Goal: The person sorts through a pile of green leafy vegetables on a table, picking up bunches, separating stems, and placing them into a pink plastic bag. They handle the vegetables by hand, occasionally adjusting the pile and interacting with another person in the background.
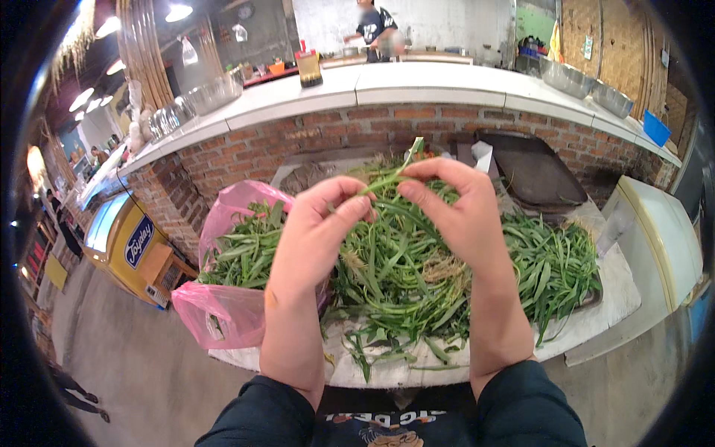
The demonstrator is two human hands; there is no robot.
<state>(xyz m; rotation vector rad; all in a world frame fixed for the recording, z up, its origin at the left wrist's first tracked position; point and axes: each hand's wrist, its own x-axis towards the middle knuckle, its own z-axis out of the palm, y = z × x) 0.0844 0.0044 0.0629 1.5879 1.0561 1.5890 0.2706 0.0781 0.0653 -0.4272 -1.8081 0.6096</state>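
My left hand and my right hand meet over the middle of the table, both pinching one green stem of a leafy vegetable that looks like water spinach. The stem's pale cut end points up and away. Beneath my hands spreads a loose heap of the same greens, with tangled brown roots among them. Left of my left forearm, more leafy stems lie in an open pink plastic bag. Right of my right forearm, a pile of leafy stems rests on a tray, which it mostly covers.
The pale table stands against a brick wall with a white tiled counter above. A dark tray lies at the back right. A white chest stands right, a yellow freezer left. Beyond the counter is a person.
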